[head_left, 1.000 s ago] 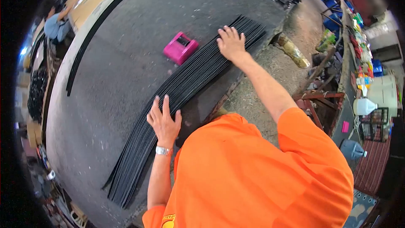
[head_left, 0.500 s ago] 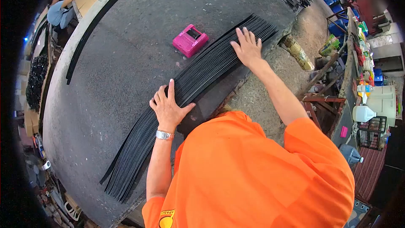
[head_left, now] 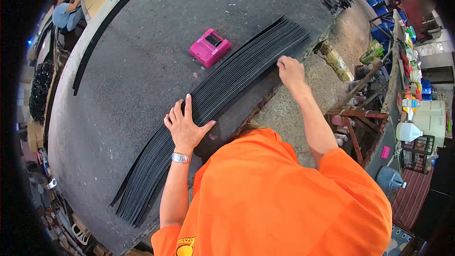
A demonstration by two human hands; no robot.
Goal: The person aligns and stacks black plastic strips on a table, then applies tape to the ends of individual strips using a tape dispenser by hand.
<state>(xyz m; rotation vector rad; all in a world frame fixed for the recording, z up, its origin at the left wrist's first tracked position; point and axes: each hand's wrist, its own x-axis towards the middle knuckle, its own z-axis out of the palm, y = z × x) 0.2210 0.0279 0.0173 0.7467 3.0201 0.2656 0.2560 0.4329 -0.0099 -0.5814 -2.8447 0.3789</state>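
A flat bundle of thin black strips (head_left: 237, 76) lies slantwise along the near edge of the tabletop (head_left: 128, 95). The left hand (head_left: 184, 130) rests across its middle, fingers spread, the index finger pointing toward the far edge of the strips and the thumb out to the side near the close edge. The right hand (head_left: 292, 72) is farther along, at the bundle's near edge, its fingers curled in; whether they pinch a strip cannot be told. A watch (head_left: 181, 158) circles the left wrist. Just beyond the bundle sits a pink case (head_left: 206, 53). Farther off, another person (head_left: 64, 16) bends over a brown board.
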